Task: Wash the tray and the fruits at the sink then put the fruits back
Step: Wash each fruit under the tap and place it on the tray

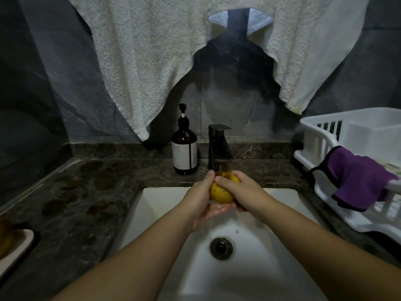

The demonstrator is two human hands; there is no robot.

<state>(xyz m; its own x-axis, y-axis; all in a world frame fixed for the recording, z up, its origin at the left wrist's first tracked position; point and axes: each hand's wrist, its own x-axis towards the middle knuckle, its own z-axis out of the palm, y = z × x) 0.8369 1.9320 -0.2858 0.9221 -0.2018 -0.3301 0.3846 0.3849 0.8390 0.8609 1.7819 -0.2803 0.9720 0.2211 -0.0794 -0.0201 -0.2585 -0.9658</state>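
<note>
A: Where do we stand with the washing?

B: We're mid-rinse on one yellow fruit [221, 193], held over the sink [282, 213] just under the tap [219, 148]. Our left hand [202, 203] cups it from below and the side, and our right hand [240, 192] wraps over the top, so both grips are curled round it. Water drips from the left palm toward the drain [221, 248].

A: And the tray?

B: We judge the pale tray [15, 250] at the far left edge of the tabletop [86, 203] to be it, with something yellowish [5, 240] beside or on it, likely another fruit, though it's too dark to be sure. Whether the tray is washed already, we cannot tell. Putting the fruit back is certainly left.

A: Anything in our way?

B: Not much. A soap bottle [184, 146] stands just left of the tap, a white dish rack [347, 148] with a purple cloth [358, 179] draped over its rim sits to the right, and a towel [152, 51] hangs overhead, well clear.
</note>
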